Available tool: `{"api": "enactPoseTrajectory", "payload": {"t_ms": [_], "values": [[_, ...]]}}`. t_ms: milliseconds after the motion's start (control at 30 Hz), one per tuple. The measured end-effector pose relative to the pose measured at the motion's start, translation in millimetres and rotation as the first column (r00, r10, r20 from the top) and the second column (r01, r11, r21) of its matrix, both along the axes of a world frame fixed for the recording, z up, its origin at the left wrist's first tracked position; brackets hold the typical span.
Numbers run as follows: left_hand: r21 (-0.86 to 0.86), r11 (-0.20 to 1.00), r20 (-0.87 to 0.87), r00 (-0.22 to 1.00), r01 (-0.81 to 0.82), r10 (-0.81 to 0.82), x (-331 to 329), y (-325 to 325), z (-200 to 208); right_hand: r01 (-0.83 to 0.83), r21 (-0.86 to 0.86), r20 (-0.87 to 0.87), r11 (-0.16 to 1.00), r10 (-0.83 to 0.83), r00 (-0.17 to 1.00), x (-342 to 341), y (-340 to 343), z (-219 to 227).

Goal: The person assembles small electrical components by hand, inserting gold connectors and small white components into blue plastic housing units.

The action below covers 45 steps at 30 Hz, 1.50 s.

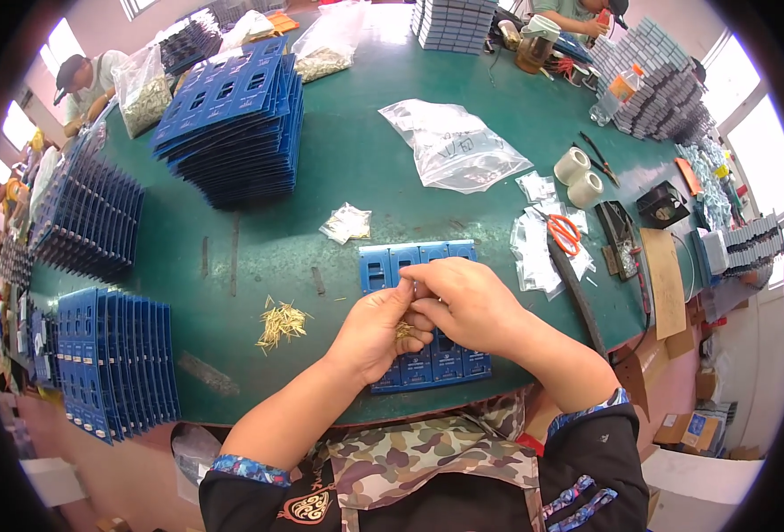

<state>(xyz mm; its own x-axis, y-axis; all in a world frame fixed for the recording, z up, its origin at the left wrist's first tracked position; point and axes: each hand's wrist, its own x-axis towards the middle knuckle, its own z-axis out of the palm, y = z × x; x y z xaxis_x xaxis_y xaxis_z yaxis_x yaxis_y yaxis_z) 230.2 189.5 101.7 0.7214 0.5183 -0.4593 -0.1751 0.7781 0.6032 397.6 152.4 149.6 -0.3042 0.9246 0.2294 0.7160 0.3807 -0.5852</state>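
Bright daylight enters by side windows (771, 173), blown white. Surface (370, 84) carries pale sheen. Fisheye bends edges; rim is black.

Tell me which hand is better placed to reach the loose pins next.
Probably your left hand: it's nearer the loose gold pins, while your right hand sits farther right, over the blue panel. Your left seems to cup some, though.

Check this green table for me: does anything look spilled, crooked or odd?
The loose pile of thin gold-coloured pieces to the left of the left hand lies directly on the table with no tray, so it could pass for a spill. Farther back, the stack of blue boards looks askew, its edges staggered.
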Motion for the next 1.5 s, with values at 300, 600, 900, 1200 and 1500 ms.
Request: {"api": "enactPoseTrajectory", "payload": {"t_ms": [300,600,900,1200,1500], "values": [[-0.066,0.991,-0.026,0.993,-0.113,0.112,-7.8,3.7,6.7,0.04,-0.258,0.079,0.965,-0.02,0.997,30.3,1.5,-6.7],[-0.052,0.989,-0.024,0.991,-0.135,0.134,-12.3,6.6,-1.0,0.209,-0.615,-0.309,0.76,-0.476,0.823,53.4,6.8,-31.7],[-0.037,0.998,-0.057,0.997,-0.053,0.051,-11.5,6.0,-2.6,0.213,-0.202,-0.071,0.956,-0.231,0.97,48.6,10.0,-38.8],[-0.074,0.995,-0.035,0.997,-0.074,0.072,-11.9,6.1,-0.7,0.231,-0.184,-0.055,0.955,-0.245,0.968,47.0,10.1,-40.8],[-0.053,0.997,-0.045,0.997,-0.058,0.056,-13.8,6.9,-3.2,0.22,-0.098,0.009,0.971,-0.22,0.976,45.0,7.7,-41.3]]}}
